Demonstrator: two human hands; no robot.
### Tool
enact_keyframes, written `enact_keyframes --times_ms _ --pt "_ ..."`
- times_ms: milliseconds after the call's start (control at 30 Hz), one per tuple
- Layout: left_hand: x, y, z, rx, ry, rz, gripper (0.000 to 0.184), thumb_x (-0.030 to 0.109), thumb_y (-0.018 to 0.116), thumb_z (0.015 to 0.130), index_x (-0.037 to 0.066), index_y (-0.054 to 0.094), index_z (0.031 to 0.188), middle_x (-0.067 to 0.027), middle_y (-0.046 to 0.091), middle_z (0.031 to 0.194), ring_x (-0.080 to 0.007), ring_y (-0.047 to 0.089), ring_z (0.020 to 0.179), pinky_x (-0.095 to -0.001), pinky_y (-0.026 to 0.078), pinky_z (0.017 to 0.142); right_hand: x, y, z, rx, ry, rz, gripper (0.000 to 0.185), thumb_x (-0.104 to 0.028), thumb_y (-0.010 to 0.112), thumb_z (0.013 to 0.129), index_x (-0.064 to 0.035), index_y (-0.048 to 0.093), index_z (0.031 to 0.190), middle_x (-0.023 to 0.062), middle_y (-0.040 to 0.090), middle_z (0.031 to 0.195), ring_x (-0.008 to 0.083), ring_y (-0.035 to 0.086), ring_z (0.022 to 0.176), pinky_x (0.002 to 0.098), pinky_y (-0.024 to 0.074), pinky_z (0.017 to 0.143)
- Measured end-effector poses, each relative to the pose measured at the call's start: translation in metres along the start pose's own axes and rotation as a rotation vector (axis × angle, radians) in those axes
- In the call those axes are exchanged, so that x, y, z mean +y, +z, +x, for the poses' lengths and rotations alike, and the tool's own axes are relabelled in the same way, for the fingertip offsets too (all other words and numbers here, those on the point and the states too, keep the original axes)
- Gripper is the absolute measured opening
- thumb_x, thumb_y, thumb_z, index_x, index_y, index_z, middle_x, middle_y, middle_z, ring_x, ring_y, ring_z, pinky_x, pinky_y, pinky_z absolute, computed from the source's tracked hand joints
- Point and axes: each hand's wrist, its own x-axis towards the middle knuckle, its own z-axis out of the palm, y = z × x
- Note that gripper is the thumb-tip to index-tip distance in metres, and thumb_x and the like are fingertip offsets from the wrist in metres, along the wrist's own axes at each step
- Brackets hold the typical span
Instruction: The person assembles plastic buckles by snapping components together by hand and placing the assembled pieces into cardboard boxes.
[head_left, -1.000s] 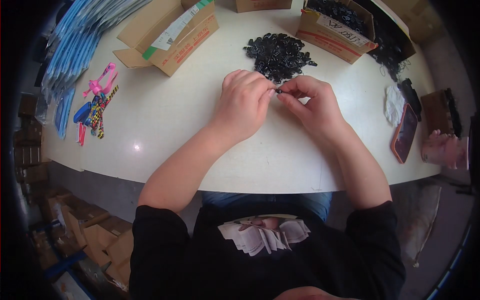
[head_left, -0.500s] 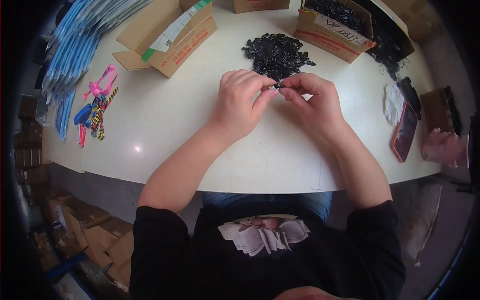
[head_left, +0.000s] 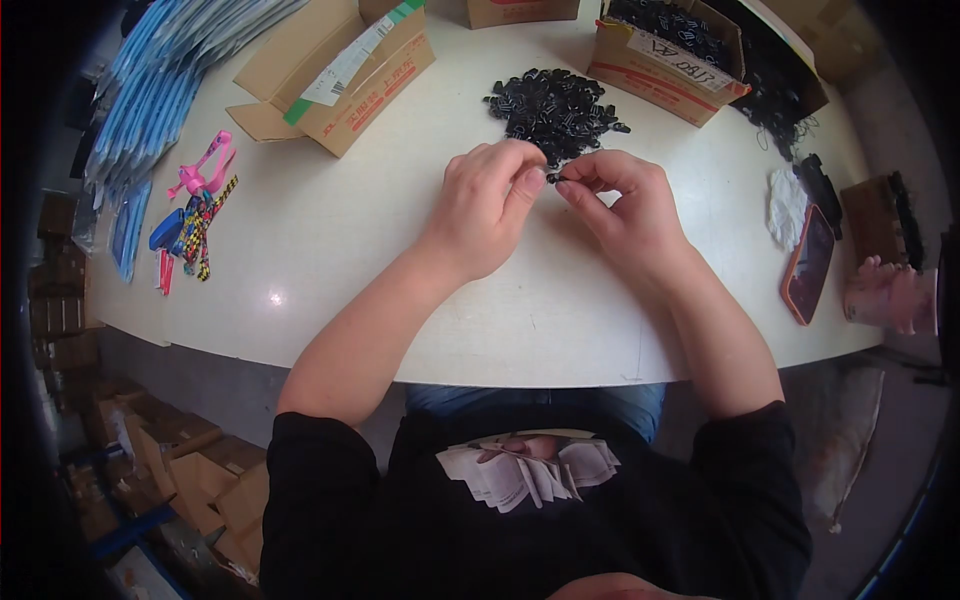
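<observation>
A small black piece (head_left: 554,178), too small to name, sits between my two hands. My right hand (head_left: 625,195) pinches it between thumb and forefinger. My left hand (head_left: 490,200) is closed beside it, thumb against curled fingers; whatever lies inside that pinch is hidden. Just beyond my fingertips is a heap of small black parts (head_left: 555,108) with shiny metal bits, spread on the white table (head_left: 400,320).
An open cardboard box (head_left: 360,90) stands at the back left. Another box (head_left: 660,75), full of black parts, is at the back right. Bagged blue items (head_left: 140,120) and colourful straps (head_left: 200,225) lie left; a phone (head_left: 810,265), tissue (head_left: 788,205) and pink cup (head_left: 895,300) are right.
My left fingertips have drawn slightly back from the small black piece, with the left thumb now more upright. My right hand keeps its pinch, almost in place.
</observation>
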Motion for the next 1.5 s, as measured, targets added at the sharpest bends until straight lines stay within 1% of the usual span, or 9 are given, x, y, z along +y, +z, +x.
enact_keyframes --times_ms 400,700,900,1067,1133,1300,1333,1433,1500 --pt "-0.002 0.001 0.001 -0.017 0.124 0.209 0.010 0.007 0.060 0.086 0.001 0.057 0.093 -0.0115 0.060 0.085 -0.0306 0.056 0.083 -0.0394 0.043 0.076 -0.001 0.001 0.000 -0.005 0.044 0.032 0.011 -0.007 0.068 0.083 0.0018 0.065 0.088 0.0127 0.065 0.077 0.0190 0.065 0.068 0.0295 0.0513 0.064" --pt "0.004 0.004 -0.002 -0.046 0.095 0.213 0.012 0.010 0.051 0.091 0.003 0.048 0.082 -0.0126 0.055 0.076 -0.0335 0.054 0.077 -0.0429 0.039 0.071 0.003 0.003 0.001 -0.048 0.039 0.053 0.010 -0.006 0.069 0.081 0.0015 0.066 0.087 0.0107 0.066 0.076 0.0148 0.062 0.066 0.0280 0.0506 0.062" --pt "-0.004 -0.004 0.003 0.075 0.077 0.256 0.014 0.011 0.047 0.094 0.001 0.048 0.085 -0.0154 0.056 0.077 -0.0352 0.054 0.074 -0.0436 0.042 0.068 0.009 -0.002 0.007 -0.015 0.226 0.147 0.012 -0.006 0.069 0.082 0.0015 0.068 0.091 0.0095 0.067 0.077 0.0121 0.061 0.068 0.0268 0.0499 0.063" --pt "0.001 -0.069 0.035 0.397 0.030 0.243 0.012 0.014 0.054 0.092 0.002 0.055 0.091 -0.0187 0.062 0.083 -0.0387 0.060 0.080 -0.0450 0.046 0.068 -0.001 -0.057 0.041 0.328 0.054 -0.122 0.014 -0.007 0.068 0.083 -0.0004 0.069 0.095 0.0108 0.069 0.078 0.0143 0.064 0.068 0.0278 0.0509 0.065" --pt "0.003 -0.114 0.052 0.427 -0.052 0.390 0.017 0.018 0.054 0.092 0.002 0.058 0.095 -0.0184 0.063 0.085 -0.0377 0.061 0.083 -0.0448 0.047 0.071 0.008 -0.089 0.062 0.497 -0.141 -0.335 0.016 -0.010 0.068 0.080 -0.0043 0.070 0.095 0.0141 0.069 0.084 0.0216 0.068 0.072 0.0297 0.0523 0.067" --pt "-0.030 -0.176 0.066 0.290 -0.301 0.933 0.023 0.021 0.055 0.092 0.006 0.060 0.107 -0.0137 0.062 0.103 -0.0332 0.056 0.105 -0.0440 0.042 0.090 0.022 -0.125 0.086 0.498 -0.056 -0.658 0.019 -0.014 0.068 0.078 -0.0074 0.071 0.095 0.0129 0.068 0.096 0.0287 0.065 0.090 0.0351 0.0508 0.081" --pt "-0.030 -0.170 0.061 0.308 -0.244 1.035 0.026 0.020 0.057 0.089 0.007 0.059 0.112 -0.0127 0.059 0.112 -0.0333 0.051 0.110 -0.0439 0.040 0.093 0.020 -0.126 0.086 0.471 -0.056 -0.720 0.019 -0.014 0.068 0.077 -0.0075 0.071 0.095 0.0126 0.067 0.098 0.0295 0.063 0.093 0.0359 0.0500 0.083" --pt "-0.019 -0.133 0.051 0.295 0.115 0.910 0.026 0.017 0.065 0.083 0.006 0.062 0.105 -0.0112 0.059 0.113 -0.0318 0.050 0.110 -0.0449 0.041 0.092 0.003 -0.104 0.072 0.454 -0.140 -0.611 0.019 -0.013 0.068 0.076 -0.0068 0.071 0.094 0.0122 0.066 0.101 0.0306 0.061 0.098 0.0372 0.0481 0.087" --pt "-0.026 -0.098 0.043 0.018 0.202 0.676 0.029 0.015 0.068 0.079 0.006 0.062 0.106 -0.0100 0.057 0.113 -0.0301 0.049 0.110 -0.0428 0.039 0.094 -0.007 -0.079 0.059 0.420 -0.201 -0.420 0.017 -0.013 0.069 0.077 -0.0044 0.070 0.091 0.0121 0.066 0.097 0.0304 0.061 0.095 0.0371 0.0486 0.085"
